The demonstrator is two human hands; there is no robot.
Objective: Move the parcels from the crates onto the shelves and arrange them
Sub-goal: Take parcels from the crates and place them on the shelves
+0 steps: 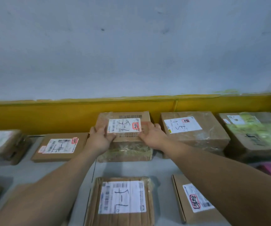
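Now, nearest us, the parcel marked 5-1 (122,199) lies flat on the grey shelf (49,170), with a flat carton (195,198) near it on the right. Both forearms reach out over this front row. Further out, the left hand (99,137) and right hand (152,136) meet the middle parcel (125,128) in the back row, one on each side. The fingers curl over its top corners and the thumbs press in near the label, clamped on the cardboard. That two-sided hold looks chosen to slide and square it, label up so the number reads. It stands taller than its neighbours; whether a second parcel lies under it I cannot tell. Room is tight: the box marked 1-5 (193,129) sits near the right knuckles, and the flat 1-4 box (59,146) is just beside the left wrist. Behind, the parcel nearly reaches the yellow band (66,115) along the wall, so there is little room to push. No crates in sight.
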